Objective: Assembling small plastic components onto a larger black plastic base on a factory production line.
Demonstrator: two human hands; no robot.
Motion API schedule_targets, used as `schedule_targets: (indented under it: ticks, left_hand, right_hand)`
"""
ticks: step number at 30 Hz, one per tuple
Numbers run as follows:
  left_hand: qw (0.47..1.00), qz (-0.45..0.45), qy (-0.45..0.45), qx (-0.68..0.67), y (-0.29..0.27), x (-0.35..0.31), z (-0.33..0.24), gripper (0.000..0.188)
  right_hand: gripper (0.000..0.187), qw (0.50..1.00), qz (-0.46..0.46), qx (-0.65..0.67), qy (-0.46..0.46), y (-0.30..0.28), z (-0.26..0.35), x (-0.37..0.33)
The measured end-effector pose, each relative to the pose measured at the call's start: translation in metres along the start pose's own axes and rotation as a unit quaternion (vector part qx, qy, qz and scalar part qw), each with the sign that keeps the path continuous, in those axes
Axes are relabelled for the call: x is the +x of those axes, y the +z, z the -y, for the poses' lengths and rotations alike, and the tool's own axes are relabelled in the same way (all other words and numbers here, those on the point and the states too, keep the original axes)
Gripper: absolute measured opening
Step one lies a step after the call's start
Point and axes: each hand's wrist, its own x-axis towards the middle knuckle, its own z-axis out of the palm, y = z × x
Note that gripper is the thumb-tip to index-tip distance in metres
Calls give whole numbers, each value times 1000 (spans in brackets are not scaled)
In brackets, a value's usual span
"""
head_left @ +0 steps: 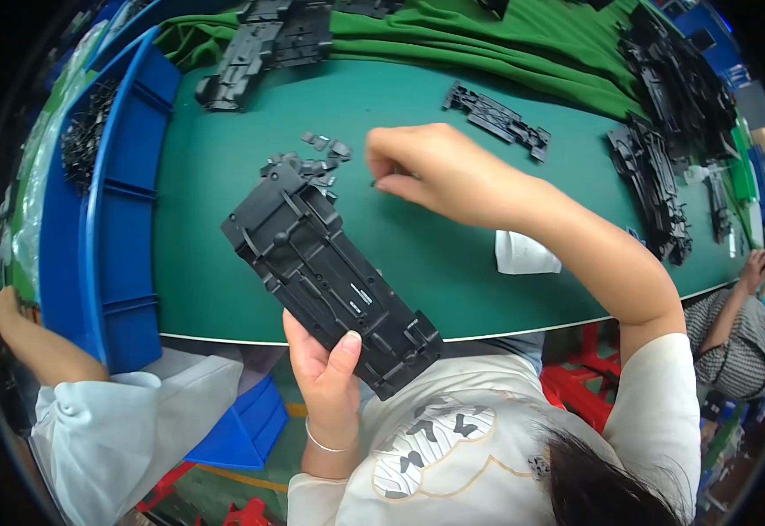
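Note:
My left hand (325,373) is wrapped round the near end of a long black plastic toy-car chassis (312,254), thumb on top. The chassis tilts over the table's front edge, its far end pointing up and left. Several small black plastic parts (337,149) show at and just beyond that far end; whether they are attached I cannot tell. My right hand (426,171) hovers to the right of these parts, fingers curled together in a pinch. A tiny dark speck shows by its fingertips, too small to name.
Blue bins (124,219) with small black parts line the left side. Another chassis (496,121) lies beyond my right hand, and a white paper piece (527,252) below my forearm. More chassis (650,188) are piled at right. Green cloth (488,44) lies at the back. Other people sit on both sides.

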Motion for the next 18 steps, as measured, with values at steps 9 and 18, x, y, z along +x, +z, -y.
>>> schedule_targets:
  ticks: [9,18]
  left_hand:
    - [984,156,-49,-66,26,13,17,68]
    - [989,142,-23,-24,32,13,27,66]
  right_hand:
    - [19,985,-48,-33,163,-37,13,-129]
    - [14,978,-53,-170,110,-30,1,-139]
